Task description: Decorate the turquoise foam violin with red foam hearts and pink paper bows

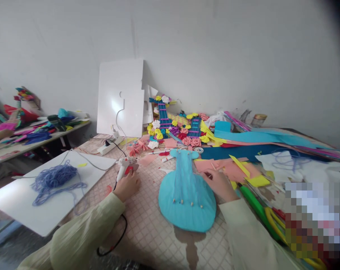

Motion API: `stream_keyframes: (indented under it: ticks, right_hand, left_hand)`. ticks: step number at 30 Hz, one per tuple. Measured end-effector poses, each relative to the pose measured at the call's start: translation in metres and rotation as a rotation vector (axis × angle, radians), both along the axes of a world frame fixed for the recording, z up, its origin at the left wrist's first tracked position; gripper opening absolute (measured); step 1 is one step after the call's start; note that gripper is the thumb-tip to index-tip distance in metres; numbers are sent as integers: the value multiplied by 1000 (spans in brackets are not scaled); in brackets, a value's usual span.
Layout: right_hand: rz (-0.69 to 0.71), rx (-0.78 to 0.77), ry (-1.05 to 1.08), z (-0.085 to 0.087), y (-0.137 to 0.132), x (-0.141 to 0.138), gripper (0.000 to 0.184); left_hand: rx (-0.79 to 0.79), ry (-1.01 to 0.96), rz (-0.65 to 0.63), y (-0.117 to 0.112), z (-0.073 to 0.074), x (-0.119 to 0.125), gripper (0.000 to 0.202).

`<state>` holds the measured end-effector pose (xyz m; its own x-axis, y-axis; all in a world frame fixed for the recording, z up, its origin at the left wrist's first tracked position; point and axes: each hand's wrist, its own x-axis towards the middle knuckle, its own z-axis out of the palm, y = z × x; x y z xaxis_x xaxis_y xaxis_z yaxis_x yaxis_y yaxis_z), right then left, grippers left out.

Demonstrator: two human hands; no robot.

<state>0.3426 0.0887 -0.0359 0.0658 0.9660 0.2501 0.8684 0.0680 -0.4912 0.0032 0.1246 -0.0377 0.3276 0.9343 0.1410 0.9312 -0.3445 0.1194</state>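
Note:
A light blue guitar-shaped craft piece [186,195] lies flat on the checked tablecloth in front of me, with strings and small beads across its body. My left hand [127,184] is closed round the handle of a white glue gun [124,166], whose black cord runs back under my sleeve. My right hand [219,183] rests beside the blue piece's right edge, fingers curled on a pink paper scrap [215,165]; what it grips, if anything, I cannot make out.
A tangle of blue yarn [55,179] lies on a white board [23,210] at left. Paper flowers and small blue ladder crafts [164,116] pile at the back by leaning white boards [121,97]. Coloured sheets [260,144], green and yellow scissors [260,210] and a power strip [109,146] lie around.

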Motion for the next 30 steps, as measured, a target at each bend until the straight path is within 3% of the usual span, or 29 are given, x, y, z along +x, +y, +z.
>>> stream_keyframes:
  ticks: [4,10,17,26,30]
  right_hand:
    - [-21,12,-5,1,0,0,25]
    - [-15,10,-5,0,0,0,25]
    - [-16,0,-1,-1,0,-1,26]
    - [-22,-28,33,0,3,1,25]
    - [-69,-57,42,-4,3,5,27]
  left_hand:
    - [-68,63,60,-17,5,5,33]
    - [-149,90,-63,-43,11,12,41]
    - [-101,94,38,-26,13,7,44]
    - [-35,18,-89,-22,9,-1,44]
    - [-70,22,-232,-20,11,-5,54]
